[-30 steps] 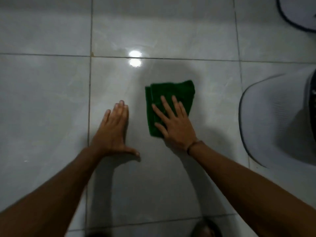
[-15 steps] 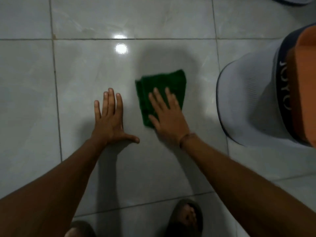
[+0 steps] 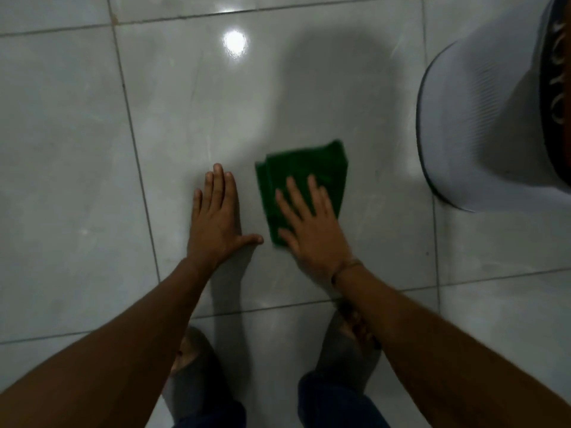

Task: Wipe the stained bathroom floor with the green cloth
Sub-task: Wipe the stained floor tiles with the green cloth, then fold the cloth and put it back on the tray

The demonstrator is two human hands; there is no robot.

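Observation:
A folded green cloth (image 3: 312, 168) lies flat on the glossy grey tiled floor (image 3: 185, 125) near the middle of the view. My right hand (image 3: 312, 230) presses on the cloth's near half, palm down with fingers spread; that part of the cloth is hidden under it. My left hand (image 3: 216, 217) rests flat on the bare tile just left of the cloth, fingers together, thumb out toward it, holding nothing. Faint dull smears show on the tile beyond the hands.
A large white plastic tub (image 3: 482, 125) with a dark rim stands at the right edge, close to the cloth. My two feet in grey sandals (image 3: 349, 353) are planted on the tile below the hands. A lamp's reflection (image 3: 234, 43) glares on the floor farther away.
Both hands and the cloth sit lower in the view as the camera tilted down; my feet have come into sight. The right hand has pulled the cloth nearer to me.

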